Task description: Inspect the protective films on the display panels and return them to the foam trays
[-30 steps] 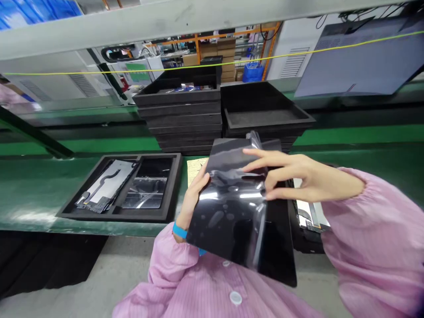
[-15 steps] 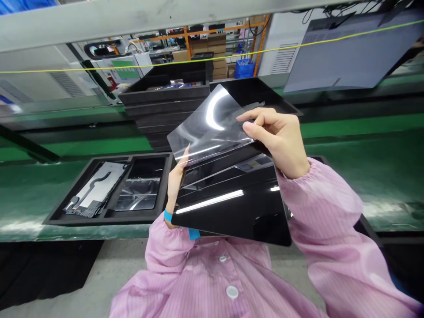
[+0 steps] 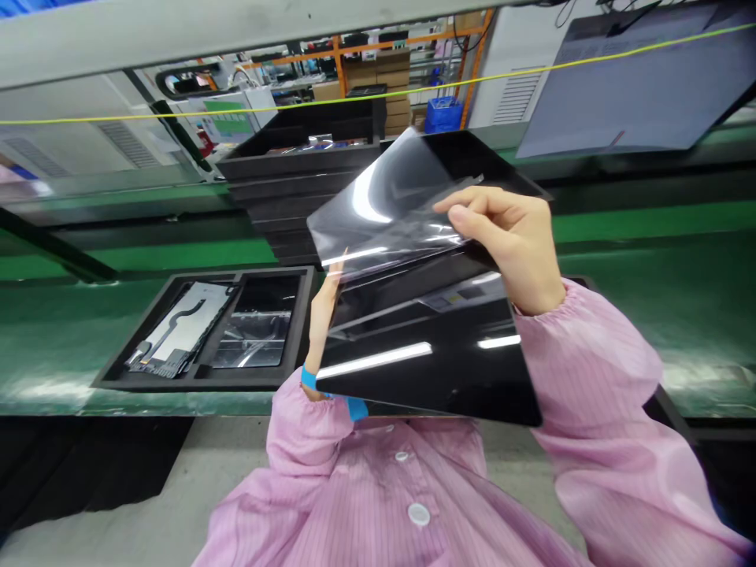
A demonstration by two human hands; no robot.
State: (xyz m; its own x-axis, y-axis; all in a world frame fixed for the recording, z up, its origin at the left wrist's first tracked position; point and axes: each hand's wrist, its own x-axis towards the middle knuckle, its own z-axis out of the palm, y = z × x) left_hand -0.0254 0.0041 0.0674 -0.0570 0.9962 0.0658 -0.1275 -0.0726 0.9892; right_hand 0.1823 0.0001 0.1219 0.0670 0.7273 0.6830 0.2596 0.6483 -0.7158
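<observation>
A glossy black screen panel [image 3: 425, 346] is held tilted in front of my chest, with ceiling lights mirrored in it. My left hand [image 3: 324, 315] grips its left edge; the thumb shows and the other fingers are hidden beneath. A clear protective film [image 3: 383, 193] stands curled up over the panel's far part. Pinched between the thumb and fingers of my right hand [image 3: 505, 232] is the film's right edge. Whether the film's near edge still touches the panel I cannot tell.
Left of me, a black foam tray [image 3: 201, 383] on the green bench [image 3: 47, 339] holds a silver panel with a flex cable [image 3: 183, 323] and a dark glossy panel [image 3: 257, 327]. Stacked black trays [image 3: 277, 193] stand behind. A yellow cord [image 3: 331, 101] crosses above.
The panel, film and both hands appear slightly further right as the view shifts. The right hand keeps its pinch on the film, whose curl has changed little.
</observation>
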